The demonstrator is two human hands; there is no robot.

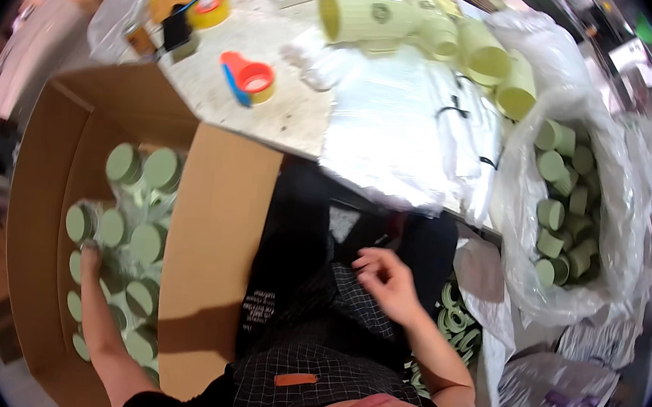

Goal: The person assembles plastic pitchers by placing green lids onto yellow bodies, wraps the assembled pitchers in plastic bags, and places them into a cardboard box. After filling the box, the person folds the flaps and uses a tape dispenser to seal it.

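My left arm reaches into a cardboard box (216, 263) at the left. There my left hand (90, 254) is among several round green-lidded containers (112, 227) standing upright in rows, some with clear plastic around them. It is beside a green lid (79, 223) near the box's left wall; its fingers are small and mostly hidden, so I cannot make out whether it grips anything. Above my lap, my right hand (387, 283) hangs with loosely bent fingers, some apart, and nothing in it. The checked apron (301, 360) lies below it.
On the table (295, 121) lie a stack of clear plastic bags (386, 122), pale green cylinders (369, 19) and a red tape dispenser (248, 76). To the right stands a plastic-lined sack (524, 248) of green caps (551, 214). Green ring-like parts (457, 320) sit beside my right arm.
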